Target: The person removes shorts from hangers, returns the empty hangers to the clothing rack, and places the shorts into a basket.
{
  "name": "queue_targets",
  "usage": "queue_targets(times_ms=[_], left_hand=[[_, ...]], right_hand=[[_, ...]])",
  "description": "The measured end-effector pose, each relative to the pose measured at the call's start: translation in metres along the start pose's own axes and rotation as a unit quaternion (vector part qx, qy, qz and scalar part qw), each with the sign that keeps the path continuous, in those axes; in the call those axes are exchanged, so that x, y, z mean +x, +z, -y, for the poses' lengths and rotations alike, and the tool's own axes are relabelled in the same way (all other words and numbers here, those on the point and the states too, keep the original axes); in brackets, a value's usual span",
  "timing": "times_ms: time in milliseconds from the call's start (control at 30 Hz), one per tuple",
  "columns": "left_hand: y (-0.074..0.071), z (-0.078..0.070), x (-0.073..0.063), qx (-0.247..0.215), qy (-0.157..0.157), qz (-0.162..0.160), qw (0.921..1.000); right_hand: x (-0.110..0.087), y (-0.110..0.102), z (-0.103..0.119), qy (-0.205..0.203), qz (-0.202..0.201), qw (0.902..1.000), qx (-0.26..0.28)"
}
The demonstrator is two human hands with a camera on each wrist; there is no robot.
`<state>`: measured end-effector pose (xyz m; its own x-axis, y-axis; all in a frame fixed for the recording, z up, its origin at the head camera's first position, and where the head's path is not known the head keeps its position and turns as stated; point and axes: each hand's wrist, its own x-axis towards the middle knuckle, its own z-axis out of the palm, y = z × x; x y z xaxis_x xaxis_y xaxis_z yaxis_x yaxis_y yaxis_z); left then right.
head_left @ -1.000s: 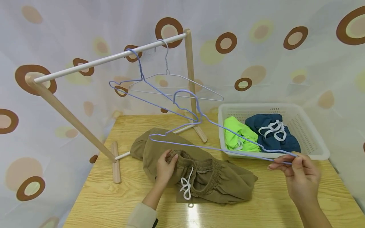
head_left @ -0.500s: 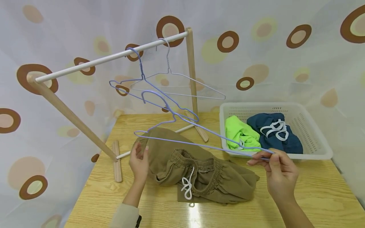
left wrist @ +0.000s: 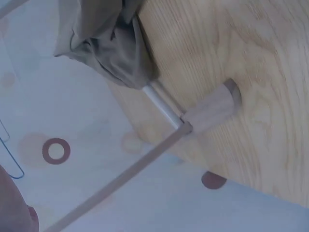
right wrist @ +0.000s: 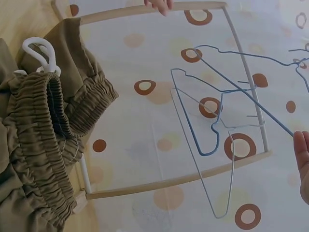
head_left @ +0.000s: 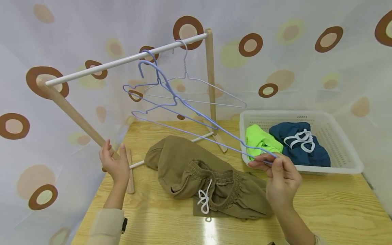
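A periwinkle wire hanger (head_left: 170, 90) slants up and leftward from my right hand (head_left: 284, 180), which pinches it at one end. Its hook stands just below the rack's white bar (head_left: 116, 63), in front of the hangers hanging there. My left hand (head_left: 114, 165), fingers loosely bent, is near the rack's left wooden post (head_left: 78, 117); I cannot tell whether it touches the post. Brown drawstring pants (head_left: 183, 163) lie rumpled on the table, elastic waist facing me. From the right wrist view, the gathered waistband (right wrist: 38, 140) and the held hanger (right wrist: 274, 117) both show.
A blue hanger (head_left: 157, 72) and a pale grey hanger (head_left: 185, 63) hang from the bar. At the right, a white plastic basket (head_left: 349, 168) holds a neon green garment (head_left: 260, 139) and a navy garment (head_left: 320, 151) with white cord. A patterned curtain backs the table.
My left hand has left the pants and moved left to the rack's post. The right hand has carried the hanger left, and its hook has risen toward the bar.
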<state>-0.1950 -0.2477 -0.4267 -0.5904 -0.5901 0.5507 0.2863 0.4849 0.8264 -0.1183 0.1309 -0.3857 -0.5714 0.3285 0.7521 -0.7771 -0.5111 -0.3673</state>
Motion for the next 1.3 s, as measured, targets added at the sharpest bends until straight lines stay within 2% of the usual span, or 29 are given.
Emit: queue_targets(times_ms=[167, 267, 333, 467, 567, 667, 867, 1033, 1167, 1300], left_hand=[[-0.013, 0.008, 0.019, 0.026, 0.01, -0.049, 0.9984], [-0.018, 0.014, 0.028, 0.032, 0.001, -0.077, 0.9965], [-0.02, 0.017, 0.033, 0.037, -0.008, -0.084, 0.9958], [-0.023, 0.021, 0.041, 0.04, -0.039, -0.071, 0.996], [-0.023, 0.023, 0.045, 0.036, -0.073, -0.047, 0.9956], [-0.021, 0.026, 0.045, 0.032, -0.099, -0.03, 0.9941], [-0.018, 0.032, 0.046, 0.028, -0.115, -0.006, 0.993], [-0.013, 0.03, 0.047, 0.021, -0.136, 0.025, 0.9901], [-0.008, 0.029, 0.049, 0.019, -0.148, 0.012, 0.9887], [-0.005, 0.03, 0.052, 0.035, -0.137, -0.026, 0.9896]], right_hand=[[-0.003, 0.007, -0.007, -0.002, 0.003, 1.0, 0.007], [-0.005, 0.011, -0.011, -0.006, -0.002, 0.9998, 0.016], [-0.007, 0.014, -0.013, -0.007, -0.002, 0.9999, 0.014], [-0.011, 0.022, -0.016, 0.009, 0.007, 0.9999, -0.001], [-0.014, 0.027, -0.017, 0.022, 0.012, 0.9995, -0.016], [-0.014, 0.031, -0.021, 0.015, 0.016, 0.9996, -0.015], [-0.01, 0.039, -0.033, -0.018, 0.018, 0.9996, -0.01], [-0.006, 0.046, -0.042, -0.009, 0.022, 0.9985, -0.05], [-0.004, 0.051, -0.052, 0.004, 0.012, 0.9973, -0.073], [-0.005, 0.057, -0.062, 0.027, -0.005, 0.9955, -0.091]])
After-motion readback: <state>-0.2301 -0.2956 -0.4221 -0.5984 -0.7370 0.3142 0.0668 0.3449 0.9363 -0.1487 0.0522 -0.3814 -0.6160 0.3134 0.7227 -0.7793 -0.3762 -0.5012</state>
